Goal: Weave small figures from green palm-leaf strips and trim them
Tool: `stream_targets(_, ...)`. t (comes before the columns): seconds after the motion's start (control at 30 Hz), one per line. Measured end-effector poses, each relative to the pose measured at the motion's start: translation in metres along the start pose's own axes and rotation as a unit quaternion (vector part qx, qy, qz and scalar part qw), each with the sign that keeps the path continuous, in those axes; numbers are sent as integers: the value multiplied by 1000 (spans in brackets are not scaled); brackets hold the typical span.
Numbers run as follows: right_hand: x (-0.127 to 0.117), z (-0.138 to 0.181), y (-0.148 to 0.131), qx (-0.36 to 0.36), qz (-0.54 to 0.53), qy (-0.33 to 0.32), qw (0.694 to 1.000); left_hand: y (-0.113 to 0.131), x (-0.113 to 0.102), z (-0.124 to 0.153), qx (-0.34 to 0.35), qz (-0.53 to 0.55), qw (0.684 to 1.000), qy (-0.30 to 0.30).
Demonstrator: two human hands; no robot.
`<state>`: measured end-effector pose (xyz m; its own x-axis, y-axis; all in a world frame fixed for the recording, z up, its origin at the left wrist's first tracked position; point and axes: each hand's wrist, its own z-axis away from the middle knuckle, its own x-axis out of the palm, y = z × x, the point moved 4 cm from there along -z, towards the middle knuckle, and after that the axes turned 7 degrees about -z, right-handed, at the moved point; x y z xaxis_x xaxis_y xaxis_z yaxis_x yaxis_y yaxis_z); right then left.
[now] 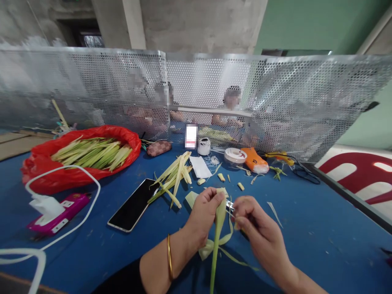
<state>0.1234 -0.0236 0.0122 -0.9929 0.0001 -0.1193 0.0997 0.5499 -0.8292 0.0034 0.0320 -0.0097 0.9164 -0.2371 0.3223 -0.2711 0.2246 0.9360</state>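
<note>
My left hand (202, 212) pinches the top of a pale green palm leaf strip (218, 232) that hangs down toward me, with a folded loop near its lower part. My right hand (255, 222) is closed around small scissors (230, 205), whose metal tips touch the leaf right beside my left fingers. A gold bangle sits on my left wrist. Both hands hover above the blue table (306, 228).
A red bag of leaf strips (88, 153) lies far left, loose strips (173, 175) mid-table, a black phone (134, 204), a pink power strip (59, 212) with white cable, an orange glue gun (254, 160), tape rolls (234, 155). A perforated metal screen (275, 94) closes the far edge; people sit behind it.
</note>
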Motion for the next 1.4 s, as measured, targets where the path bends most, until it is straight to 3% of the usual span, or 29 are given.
stream_targets(0.2,7,-2,14,163,-218,42,961,4,2,2,48,-53,997,28)
stream_targets(0.3,12,0,13,192,-267,24,944,8,0,2,81,-74,992,57)
stream_targets(0.47,21,17,-3,213,-366,-112,899,14,-10,-4,97,-37,988,116)
stream_targets(0.57,21,26,-13,257,-409,-212,850,12,-17,-11,90,-1,989,116)
stream_targets(0.6,17,25,-14,261,-399,-232,848,11,-19,-13,86,6,990,112)
stream_targets(0.63,9,21,-13,259,-365,-236,863,11,-20,-16,79,12,991,105)
stream_targets(0.7,-16,2,-3,214,-200,-171,941,10,-22,-18,56,15,994,90)
stream_targets(0.73,-34,-9,5,197,-49,-106,973,10,-22,-19,41,14,996,82)
stream_targets(0.77,-53,-19,12,177,115,-43,977,11,-22,-19,27,14,997,72)
stream_targets(0.8,-70,-26,18,164,275,10,947,12,-22,-18,16,13,998,63)
stream_targets(0.83,-84,-32,25,169,414,31,894,14,-21,-18,9,13,998,56)
stream_targets(0.9,-99,-36,37,191,574,-2,796,16,-20,-16,9,10,999,50)
stream_targets(0.93,-100,-36,39,192,604,-6,773,17,-19,-14,14,7,999,51)
stream_targets(0.97,-98,-35,37,184,603,2,776,17,-18,-13,20,4,998,55)
stream_targets(1.03,-81,-32,24,149,508,56,846,15,-14,-10,32,3,998,58)
stream_targets(1.1,-50,-28,11,126,285,70,948,12,-10,-8,50,4,997,55)
stream_targets(1.13,-32,-25,8,147,170,54,973,11,-8,-7,62,0,997,51)
stream_targets(1.23,8,-17,5,221,-51,46,973,10,-3,-5,100,-35,993,55)
stream_targets(1.4,17,-7,17,285,-152,114,939,11,0,-4,136,-101,984,60)
